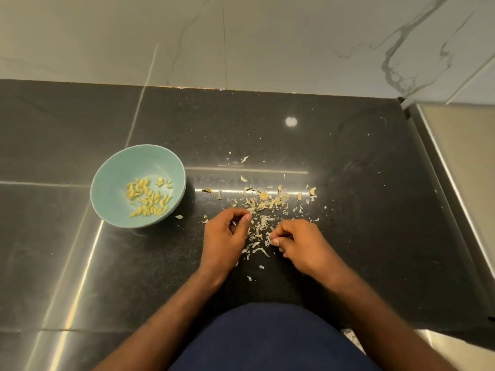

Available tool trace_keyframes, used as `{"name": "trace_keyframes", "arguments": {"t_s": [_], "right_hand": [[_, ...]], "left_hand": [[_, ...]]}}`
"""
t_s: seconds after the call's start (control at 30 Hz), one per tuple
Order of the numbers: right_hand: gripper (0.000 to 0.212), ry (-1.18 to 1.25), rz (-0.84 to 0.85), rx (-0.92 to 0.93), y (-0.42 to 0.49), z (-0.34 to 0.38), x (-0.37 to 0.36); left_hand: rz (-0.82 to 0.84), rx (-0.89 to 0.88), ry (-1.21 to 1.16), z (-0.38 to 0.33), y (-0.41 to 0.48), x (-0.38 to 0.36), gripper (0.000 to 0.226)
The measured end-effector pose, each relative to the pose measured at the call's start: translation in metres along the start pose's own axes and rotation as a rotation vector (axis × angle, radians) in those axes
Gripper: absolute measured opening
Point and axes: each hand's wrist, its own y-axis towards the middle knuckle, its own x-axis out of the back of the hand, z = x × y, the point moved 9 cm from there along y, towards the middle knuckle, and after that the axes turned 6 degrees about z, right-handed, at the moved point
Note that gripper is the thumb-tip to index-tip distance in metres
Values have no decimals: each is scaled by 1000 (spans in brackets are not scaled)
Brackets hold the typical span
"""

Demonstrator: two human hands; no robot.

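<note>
Shelling tiny seeds by hand, fiddly fingertip work

Nearest the camera, past the dark blue clothing, both hands are curled into tight pinches. The left hand nips a pale scrap I'd guess is a seed, too small to be sure. The right hand picks with its fingertips at the near edge of the husks scattered over the black granite counter. These look feather-light, dry and brittle, so I reckon nails on the seam work better than squeezing, and the glossy stone will let them skate off. Further left, well apart, a pale green bowl holds the peeled kernels. Marble wall tiles sit behind.
</note>
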Motion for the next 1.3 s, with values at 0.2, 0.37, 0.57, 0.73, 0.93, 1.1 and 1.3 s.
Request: {"name": "trace_keyframes", "arguments": {"t_s": [0.2,0.37,0.57,0.73,0.93,1.1,1.3], "right_hand": [[26,-87,55,-135,13,2,2],[16,-231,8,-173,13,11,2],[15,-351,-38,-216,15,18,2],[15,-357,12,-194,13,16,1],[16,444,-240,62,-19,33,41],[16,876,-195,271,-34,85,38],[15,871,-218,371,-45,110,40]], "left_hand": [[20,-99,63,3,2,-5,6],[57,-113,43,3,2,-5,6],[59,-119,9,4,3,-6,28],[93,-40,-14,3,4,-4,33],[203,60,-226,-28,3,11,14],[235,-37,-340,-84,-1,34,8],[166,-51,-452,-101,-4,54,7]]}}
